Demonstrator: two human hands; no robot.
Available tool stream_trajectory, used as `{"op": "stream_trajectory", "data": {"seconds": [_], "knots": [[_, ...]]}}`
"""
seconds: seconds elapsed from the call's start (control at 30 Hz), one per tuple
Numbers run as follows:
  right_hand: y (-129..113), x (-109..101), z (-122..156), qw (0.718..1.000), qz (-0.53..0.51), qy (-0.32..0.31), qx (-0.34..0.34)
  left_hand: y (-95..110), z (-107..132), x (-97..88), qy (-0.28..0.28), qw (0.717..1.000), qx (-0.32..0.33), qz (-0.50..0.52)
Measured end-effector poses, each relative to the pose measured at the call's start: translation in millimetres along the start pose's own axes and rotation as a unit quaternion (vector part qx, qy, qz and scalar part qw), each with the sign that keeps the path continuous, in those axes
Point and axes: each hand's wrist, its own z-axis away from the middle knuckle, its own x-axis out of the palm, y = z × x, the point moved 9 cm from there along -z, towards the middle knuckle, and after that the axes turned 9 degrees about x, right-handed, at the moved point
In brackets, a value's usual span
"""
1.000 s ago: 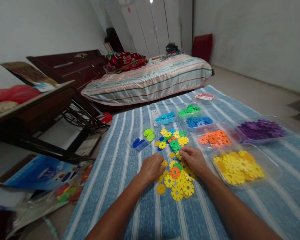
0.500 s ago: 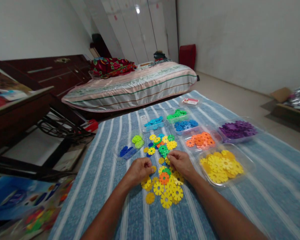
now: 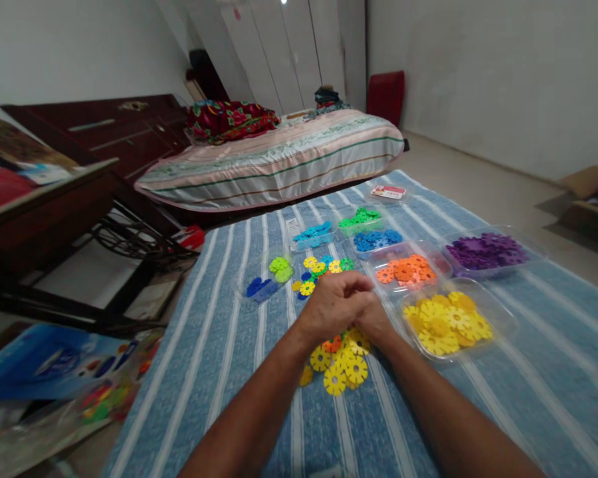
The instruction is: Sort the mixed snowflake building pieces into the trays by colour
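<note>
My left hand (image 3: 331,307) and my right hand (image 3: 373,317) meet over a loose pile of flower-shaped plastic discs. The left fingers are curled inward toward the right hand; whatever they hold is hidden. Behind the left hand, most of my right fingers are out of sight. Yellow discs (image 3: 335,380) and an orange disc (image 3: 331,344) show below my wrists. Beyond the hands lies a mixed group of yellow discs (image 3: 307,288), with blue and green ones among them. To the right stands a clear tub (image 3: 503,325) of yellow discs (image 3: 446,322).
Clear tubs hold orange discs (image 3: 406,269), purple discs (image 3: 486,251), blue discs (image 3: 377,240), green discs (image 3: 359,218), light-blue discs (image 3: 313,232) and dark-blue discs (image 3: 257,287). A striped cloth (image 3: 219,372) covers the surface. Past it is a bed (image 3: 279,169).
My hands, apart before on either side of the pile, have come together. The left moved right and now covers part of the discs. The view has shifted slightly.
</note>
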Motion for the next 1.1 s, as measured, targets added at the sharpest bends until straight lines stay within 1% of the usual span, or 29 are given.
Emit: {"op": "stream_trajectory", "data": {"seconds": [0.07, 0.1, 0.17, 0.23, 0.27, 0.3, 0.37, 0.47, 0.63, 0.73, 0.9, 0.97, 1.1], "knots": [[0.1, -0.1, 1.2, 1.0, -0.008, 0.003, -0.001, -16.3, 11.3, -21.8, -0.016, 0.995, -0.027, -0.094], [0.1, -0.3, 1.7, 1.0, -0.01, 0.006, -0.001, -26.6, 19.0, -32.1, -0.031, 0.986, -0.046, -0.156], [0.6, -0.3, 2.0, 1.0, -0.011, 0.011, 0.001, -49.8, 37.9, -47.1, -0.075, 0.954, -0.094, -0.276], [1.8, 0.0, 1.7, 1.0, -0.005, 0.013, 0.005, -71.2, 58.4, -53.4, -0.126, 0.915, -0.141, -0.356], [2.5, 0.1, 1.5, 1.0, -0.003, 0.013, 0.007, -79.2, 67.6, -53.5, -0.148, 0.899, -0.157, -0.38], [3.3, 0.5, 1.4, 1.0, 0.0, 0.011, 0.008, -84.9, 75.4, -52.5, -0.163, 0.887, -0.169, -0.397], [4.4, 0.7, 1.4, 1.0, 0.005, 0.008, 0.01, -90.7, 86.1, -48.3, -0.176, 0.873, -0.183, -0.416], [4.5, 0.7, 2.3, 1.0, 0.009, 0.006, 0.01, -91.7, 91.1, -40.8, -0.171, 0.872, -0.184, -0.421], [3.5, 1.4, 2.9, 1.0, 0.005, 0.0, 0.012, -98.1, 88.1, -33.3, -0.178, 0.884, -0.17, -0.397], [3.0, 2.2, 1.9, 1.0, 0.007, -0.001, 0.014, -104.2, 85.1, -33.9, -0.178, 0.9, -0.16, -0.365], [3.2, 3.4, -0.6, 1.0, -0.001, 0.001, 0.011, -110.8, 84.4, -36.3, -0.171, 0.914, -0.171, -0.325], [4.1, 4.3, -1.6, 1.0, -0.004, -0.002, 0.007, -109.2, 83.9, -36.6, -0.167, 0.915, -0.166, -0.327], [6.3, 5.6, -2.8, 1.0, -0.006, -0.01, 0.004, -105.9, 83.2, -36.0, -0.177, 0.905, -0.167, -0.349]]}}
